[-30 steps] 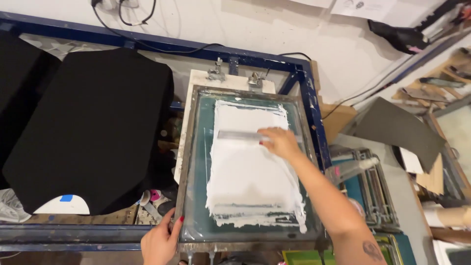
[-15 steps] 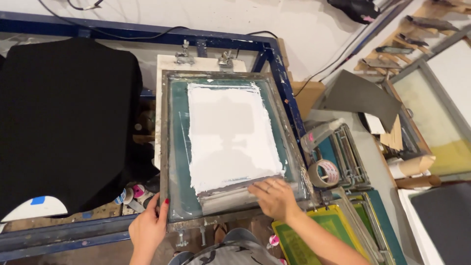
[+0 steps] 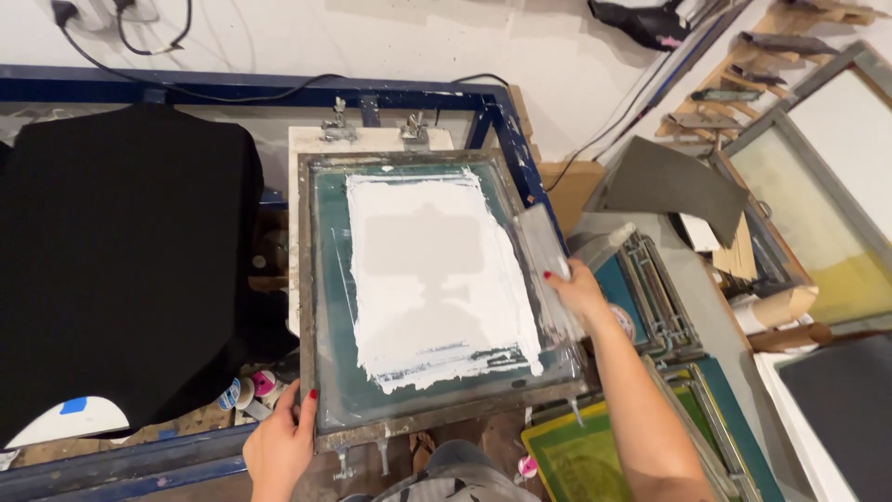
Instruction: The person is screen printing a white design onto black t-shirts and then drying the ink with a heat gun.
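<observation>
**Screen flooded, squeegee parked at right edge**

Screen point(image 3: 325, 307) lying flat in the blue press point(image 3: 502, 121), clamped at the far end by two metal clamps point(image 3: 372, 125). White ink point(image 3: 437, 279) spread over most of the mesh, thinner over a grey patch in the middle; ragged lower edge near the near rail.

Squeegee point(image 3: 544, 251) set lengthwise along the right side of the frame, tilted, probably to keep the blade off the inked area. Right hand point(image 3: 578, 290) closed around its near end, fingers wrapped over the handle, thumb side hidden.

Left hand point(image 3: 279, 446) on the near-left corner of the frame: thumb on top of the rail, fingers curled under the edge, likely steadying or about to lift. Grip closed on the rail, not spread.

Black shirt point(image 3: 121, 270) on the neighbouring platen to the left. Spare frames point(image 3: 650, 297) stacked at right, tape roll partly hidden beside them. Small paint pots point(image 3: 246, 390) under the left corner.
</observation>
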